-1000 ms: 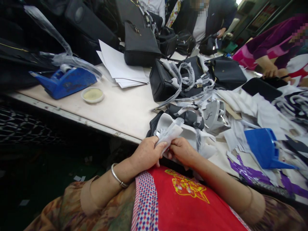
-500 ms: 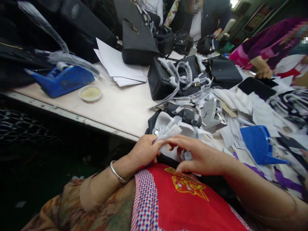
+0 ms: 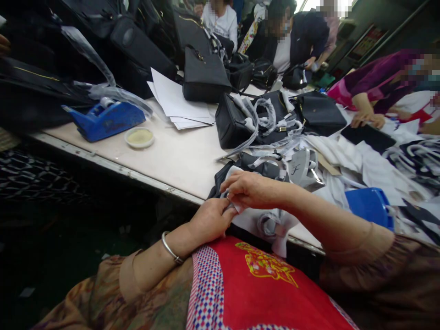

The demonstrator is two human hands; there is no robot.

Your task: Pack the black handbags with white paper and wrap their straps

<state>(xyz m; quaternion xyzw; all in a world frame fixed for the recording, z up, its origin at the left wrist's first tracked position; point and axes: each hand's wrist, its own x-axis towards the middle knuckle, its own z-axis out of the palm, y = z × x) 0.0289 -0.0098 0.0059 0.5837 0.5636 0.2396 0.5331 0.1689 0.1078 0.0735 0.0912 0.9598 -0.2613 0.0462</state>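
At the table's front edge lies a black bag (image 3: 223,176) with white wrapping on its handle. My left hand (image 3: 211,220) is closed on the white wrapping (image 3: 234,170) beside the bag. Just above it, my right hand (image 3: 252,190) has its fingers pressed together on the same wrapping, touching my left fingers. What lies under the fingertips is mostly hidden. A wrapped handle coil (image 3: 269,224) sits below my right wrist.
Left on the table (image 3: 175,160) are a blue tape dispenser (image 3: 112,120) and a round dish (image 3: 139,137). White sheets (image 3: 182,103), black bags (image 3: 233,121), a grey dispenser (image 3: 305,169) and a blue one (image 3: 369,206) lie beyond. Several people work across the table.
My right hand has moved left and up, from open fingers beside my left hand to the wrapping above it. The wrapped coil now shows more. The view has shifted slightly.
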